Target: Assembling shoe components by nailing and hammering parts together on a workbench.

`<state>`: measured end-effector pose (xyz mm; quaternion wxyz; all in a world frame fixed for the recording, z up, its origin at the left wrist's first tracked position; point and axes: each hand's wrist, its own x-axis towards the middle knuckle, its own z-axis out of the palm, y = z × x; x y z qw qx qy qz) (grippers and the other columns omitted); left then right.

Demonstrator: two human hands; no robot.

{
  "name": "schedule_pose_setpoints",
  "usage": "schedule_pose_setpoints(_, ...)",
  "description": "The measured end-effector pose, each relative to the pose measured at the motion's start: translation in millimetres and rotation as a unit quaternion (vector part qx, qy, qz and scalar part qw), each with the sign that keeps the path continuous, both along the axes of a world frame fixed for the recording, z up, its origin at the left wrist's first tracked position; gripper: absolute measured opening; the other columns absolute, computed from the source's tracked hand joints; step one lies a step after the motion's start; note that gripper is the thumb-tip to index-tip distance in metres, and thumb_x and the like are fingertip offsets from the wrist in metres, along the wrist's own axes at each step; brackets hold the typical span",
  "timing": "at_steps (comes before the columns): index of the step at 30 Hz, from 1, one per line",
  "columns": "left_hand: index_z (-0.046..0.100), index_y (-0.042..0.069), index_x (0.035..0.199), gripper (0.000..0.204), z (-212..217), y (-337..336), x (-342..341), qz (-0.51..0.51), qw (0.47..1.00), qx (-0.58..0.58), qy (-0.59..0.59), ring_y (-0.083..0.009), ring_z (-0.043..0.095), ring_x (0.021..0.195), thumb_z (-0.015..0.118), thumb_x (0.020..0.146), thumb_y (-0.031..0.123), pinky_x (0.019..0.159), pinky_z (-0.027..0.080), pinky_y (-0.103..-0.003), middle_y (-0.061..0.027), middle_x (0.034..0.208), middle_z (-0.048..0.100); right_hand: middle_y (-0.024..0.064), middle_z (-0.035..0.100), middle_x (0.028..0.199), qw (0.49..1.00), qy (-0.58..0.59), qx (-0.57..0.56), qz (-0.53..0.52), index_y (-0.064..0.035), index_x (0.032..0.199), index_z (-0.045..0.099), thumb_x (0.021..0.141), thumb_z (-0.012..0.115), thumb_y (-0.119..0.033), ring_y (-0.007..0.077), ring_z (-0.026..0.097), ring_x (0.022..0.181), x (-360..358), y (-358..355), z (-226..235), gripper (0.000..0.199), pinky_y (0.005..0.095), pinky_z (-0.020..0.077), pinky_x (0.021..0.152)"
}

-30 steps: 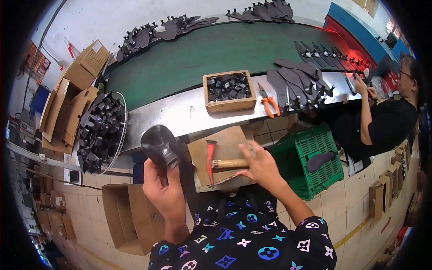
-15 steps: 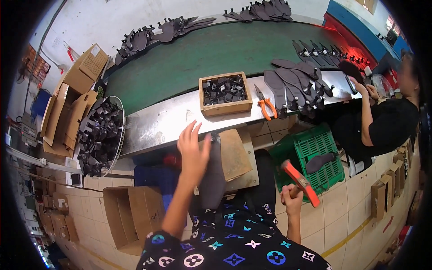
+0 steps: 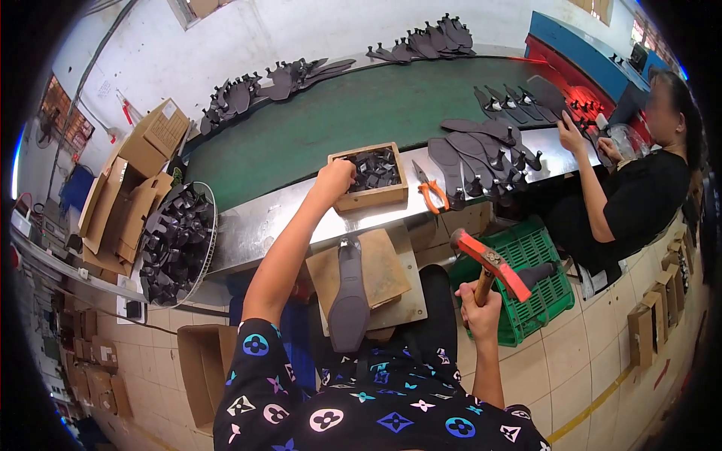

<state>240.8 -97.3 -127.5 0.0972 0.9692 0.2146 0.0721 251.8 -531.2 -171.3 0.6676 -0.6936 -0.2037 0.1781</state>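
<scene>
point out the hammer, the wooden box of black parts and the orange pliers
hammer (image 3: pixel 492 264), head view, on its red head
wooden box (image 3: pixel 372 198), head view, on its front wall
orange pliers (image 3: pixel 430 197), head view, on the handles

A red-headed hammer (image 3: pixel 490 263) stands raised and tilted, while a small wooden box (image 3: pixel 371 177) of dark parts sits on the steel ledge.
</scene>
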Motion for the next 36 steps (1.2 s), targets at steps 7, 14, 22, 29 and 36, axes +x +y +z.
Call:
schedule_pose_setpoints(7, 0.071, 0.002, 0.089, 0.015, 24, -16, -35, 0.016, 0.975, -0.131, -0.180, -0.0230, 0.070, 0.076, 0.070, 0.082, 0.015, 0.069, 0.054, -0.036, -0.0115, 0.087, 0.072, -0.0045, 0.049, 0.055, 0.994, 0.033, 0.083, 0.063, 0.0027, 0.104, 0.069, 0.094, 0.070, -0.020, 0.0031, 0.041, 0.041, 5, 37, 35, 0.025, 0.0211, 0.0288, 0.038)
schedule_pose_setpoints(14, 0.061, 0.000, 0.103, 0.014, 84, -154, -118, -0.064, 0.679, -0.628, -0.375, -0.0147, 0.066, 0.070, 0.066, 0.091, 0.005, 0.048, 0.044, -0.021, -0.0154, 0.090, 0.071, 0.0037, 0.060, 0.069, 0.973, 0.012, 0.180, 0.144, 0.0032, 0.123, 0.063, 0.091, 0.072, -0.013, 0.0024, 0.042, 0.045, 1, 77, 107, 0.037, 0.0184, 0.0318, 0.041)
schedule_pose_setpoints(22, 0.062, -0.003, 0.105, 0.016, 117, -218, -177, -0.026, 0.737, -0.570, -0.362, -0.0085, 0.064, 0.077, 0.068, 0.090, 0.001, 0.063, 0.052, -0.022, -0.0030, 0.089, 0.067, 0.0078, 0.064, 0.087, 0.939, -0.074, 0.195, 0.274, 0.0055, 0.104, 0.067, 0.086, 0.073, -0.004, 0.0037, 0.049, 0.052, -32, 111, 142, 0.021, 0.0183, 0.0346, 0.043)
schedule_pose_setpoints(29, 0.069, -0.002, 0.096, 0.017, 116, -216, -193, -0.053, 0.837, -0.348, -0.420, -0.0105, 0.065, 0.071, 0.074, 0.079, -0.003, 0.062, 0.052, -0.023, -0.0075, 0.092, 0.066, 0.0057, 0.068, 0.095, 0.939, -0.032, 0.182, 0.290, 0.0003, 0.099, 0.072, 0.082, 0.076, 0.000, 0.0037, 0.055, 0.069, -49, 102, 139, 0.017, 0.0184, 0.0423, 0.056)
schedule_pose_setpoints(36, 0.061, 0.001, 0.119, 0.052, 56, -167, -181, 0.074, 0.924, -0.264, -0.267, -0.0249, 0.066, 0.088, 0.081, 0.078, 0.025, 0.077, 0.052, -0.037, -0.0138, 0.105, 0.066, 0.0081, 0.067, 0.102, 0.963, -0.002, 0.103, 0.249, 0.0020, 0.100, 0.069, 0.080, 0.075, 0.002, 0.0036, 0.057, 0.072, -39, 110, 106, 0.020, 0.0189, 0.0448, 0.057)
